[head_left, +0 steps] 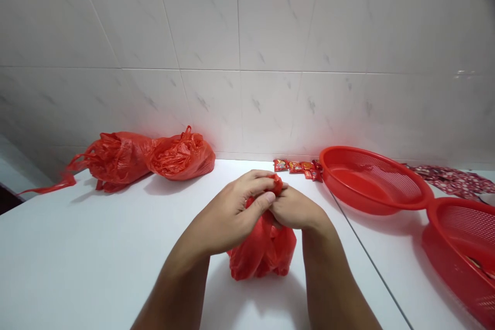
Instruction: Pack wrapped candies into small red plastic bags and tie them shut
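Note:
A small filled red plastic bag (263, 250) stands on the white table (96, 247) right in front of me. Both hands grip its gathered top. My left hand (232, 211) pinches the twisted neck of the bag between thumb and fingers. Pressed against it from the right, my right hand (296, 209) has its fingers curled round the same neck. The bag's contents are hidden.
Two tied red plastic bags (147, 157) lie at the back left against the tiled wall. Small red packets (297, 166) sit by the wall. A red mesh basket (371, 178) stands at right, another (464, 252) nearer the right edge, patterned red wrappers (452, 178) behind them.

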Tool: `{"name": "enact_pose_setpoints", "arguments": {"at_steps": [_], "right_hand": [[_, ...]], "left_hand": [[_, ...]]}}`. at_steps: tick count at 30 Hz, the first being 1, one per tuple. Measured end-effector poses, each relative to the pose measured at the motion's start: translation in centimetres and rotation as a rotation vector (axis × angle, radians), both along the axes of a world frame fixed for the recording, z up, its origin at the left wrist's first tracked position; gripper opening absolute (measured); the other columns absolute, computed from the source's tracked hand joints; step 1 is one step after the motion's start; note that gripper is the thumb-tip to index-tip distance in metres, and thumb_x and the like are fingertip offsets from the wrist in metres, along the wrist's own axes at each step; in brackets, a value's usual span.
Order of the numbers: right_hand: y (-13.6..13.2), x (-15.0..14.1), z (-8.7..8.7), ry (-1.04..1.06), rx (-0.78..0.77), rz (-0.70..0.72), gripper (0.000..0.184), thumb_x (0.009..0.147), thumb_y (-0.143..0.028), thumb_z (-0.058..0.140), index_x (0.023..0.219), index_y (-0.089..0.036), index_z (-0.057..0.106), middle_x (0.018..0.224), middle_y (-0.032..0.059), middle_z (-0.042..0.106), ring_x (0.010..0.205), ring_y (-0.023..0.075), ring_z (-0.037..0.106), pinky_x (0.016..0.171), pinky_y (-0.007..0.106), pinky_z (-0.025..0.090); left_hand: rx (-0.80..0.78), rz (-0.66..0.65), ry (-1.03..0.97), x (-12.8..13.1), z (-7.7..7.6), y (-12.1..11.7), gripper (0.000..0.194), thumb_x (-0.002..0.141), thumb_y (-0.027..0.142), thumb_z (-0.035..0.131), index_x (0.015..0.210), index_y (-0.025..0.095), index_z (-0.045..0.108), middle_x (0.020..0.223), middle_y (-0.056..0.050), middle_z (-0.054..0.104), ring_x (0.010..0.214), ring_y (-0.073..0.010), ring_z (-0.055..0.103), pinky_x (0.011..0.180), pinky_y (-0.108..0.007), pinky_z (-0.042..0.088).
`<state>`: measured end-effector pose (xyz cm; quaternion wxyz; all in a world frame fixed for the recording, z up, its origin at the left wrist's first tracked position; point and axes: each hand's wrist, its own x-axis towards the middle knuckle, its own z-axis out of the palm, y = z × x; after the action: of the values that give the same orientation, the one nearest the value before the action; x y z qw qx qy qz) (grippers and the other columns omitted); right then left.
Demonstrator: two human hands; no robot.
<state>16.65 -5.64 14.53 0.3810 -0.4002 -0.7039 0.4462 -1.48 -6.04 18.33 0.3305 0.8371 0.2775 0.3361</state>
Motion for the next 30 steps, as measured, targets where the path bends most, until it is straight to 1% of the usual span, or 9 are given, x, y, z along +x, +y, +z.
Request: {"name": "enact_pose_setpoints", "arguments": {"at_steps": [3, 6, 9, 13, 17, 20, 24, 26, 30], "right_hand": [[-0.3, 0.8, 0.1, 0.051, -0.138, -0.03, 0.048, 0.102, -0.057, 0.058, 0.068, -0.024, 0.055, 0.05, -0.0039, 0.046, 0.047, 0.0127, 0.044, 0.044, 0.025, 0.032], [-0.8, 1.4, 0.3, 0.094, -0.149, -0.055, 0.059, 0.099, -0.073, 0.055, 0.069, -0.023, 0.056, 0.053, -0.0021, 0.049, 0.049, 0.0131, 0.047, 0.046, 0.026, 0.034], [-1.1, 1.4, 0.4, 0.108, -0.187, -0.032, 0.06, 0.097, -0.075, 0.056, 0.072, -0.022, 0.057, 0.054, -0.0025, 0.048, 0.049, 0.0125, 0.046, 0.046, 0.026, 0.034], [-1.0, 1.2, 0.4, 0.099, -0.166, -0.034, 0.06, 0.098, -0.074, 0.056, 0.069, -0.021, 0.052, 0.056, -0.0035, 0.046, 0.049, 0.0113, 0.046, 0.047, 0.025, 0.035], [-0.7, 1.1, 0.2, 0.117, -0.171, -0.067, 0.06, 0.098, -0.074, 0.057, 0.07, -0.02, 0.054, 0.054, -0.0038, 0.046, 0.048, 0.011, 0.046, 0.047, 0.025, 0.035], [-0.5, 1.2, 0.1, 0.214, -0.167, -0.115, 0.053, 0.097, -0.074, 0.058, 0.099, -0.022, 0.07, 0.057, -0.0048, 0.05, 0.048, 0.0119, 0.048, 0.047, 0.024, 0.039], [-0.4, 1.4, 0.2, 0.312, -0.142, -0.096, 0.056, 0.102, -0.071, 0.052, 0.131, -0.027, 0.068, 0.056, -0.0046, 0.055, 0.046, 0.0131, 0.048, 0.047, 0.025, 0.042], [-0.4, 1.6, 0.1, 0.32, -0.152, -0.05, 0.058, 0.102, -0.071, 0.052, 0.131, -0.024, 0.069, 0.058, -0.0025, 0.06, 0.043, 0.012, 0.045, 0.047, 0.026, 0.041], [-0.7, 1.9, 0.2, 0.304, -0.161, 0.023, 0.054, 0.1, -0.069, 0.058, 0.113, -0.019, 0.076, 0.064, 0.0001, 0.066, 0.043, 0.0082, 0.038, 0.047, 0.025, 0.033]], "left_hand": [[-0.033, 0.073, -0.123, -0.9, 0.0, 0.7, 0.024, 0.104, 0.037, 0.057, 0.101, 0.026, 0.078, 0.135, -0.008, 0.069, 0.132, -0.0294, 0.062, 0.107, -0.044, 0.056], [-0.088, 0.126, -0.143, -1.7, 0.1, 1.4, 0.019, 0.101, 0.037, 0.063, 0.107, 0.025, 0.076, 0.127, -0.01, 0.073, 0.114, -0.0272, 0.071, 0.094, -0.041, 0.061], [-0.086, 0.11, -0.05, -2.0, 0.1, 1.7, 0.017, 0.095, 0.032, 0.071, 0.11, 0.025, 0.076, 0.115, -0.007, 0.076, 0.094, -0.0234, 0.075, 0.083, -0.037, 0.063], [-0.051, 0.15, -0.031, -1.6, -0.1, 1.6, 0.008, 0.093, 0.03, 0.072, 0.093, 0.023, 0.075, 0.097, -0.004, 0.078, 0.086, -0.0219, 0.075, 0.078, -0.034, 0.062], [0.0, 0.22, -0.027, -1.4, -0.1, 1.7, 0.013, 0.092, 0.035, 0.073, 0.088, 0.023, 0.076, 0.096, -0.005, 0.078, 0.091, -0.0241, 0.074, 0.082, -0.038, 0.06], [-0.017, 0.263, -0.09, -1.8, 0.0, 2.0, 0.018, 0.09, 0.039, 0.076, 0.085, 0.022, 0.073, 0.111, -0.009, 0.078, 0.106, -0.0284, 0.072, 0.091, -0.043, 0.058], [-0.057, 0.231, -0.205, -2.2, 0.1, 2.2, 0.02, 0.089, 0.039, 0.078, 0.085, 0.021, 0.071, 0.132, -0.013, 0.071, 0.127, -0.0323, 0.065, 0.105, -0.051, 0.053], [-0.07, 0.186, -0.226, -2.3, 0.1, 2.2, 0.018, 0.088, 0.039, 0.079, 0.086, 0.022, 0.073, 0.136, -0.014, 0.068, 0.134, -0.0334, 0.06, 0.109, -0.054, 0.051], [-0.073, 0.063, -0.21, -2.3, 0.2, 2.0, 0.014, 0.085, 0.035, 0.084, 0.083, 0.025, 0.076, 0.141, -0.011, 0.066, 0.146, -0.0336, 0.049, 0.12, -0.056, 0.041]]}}
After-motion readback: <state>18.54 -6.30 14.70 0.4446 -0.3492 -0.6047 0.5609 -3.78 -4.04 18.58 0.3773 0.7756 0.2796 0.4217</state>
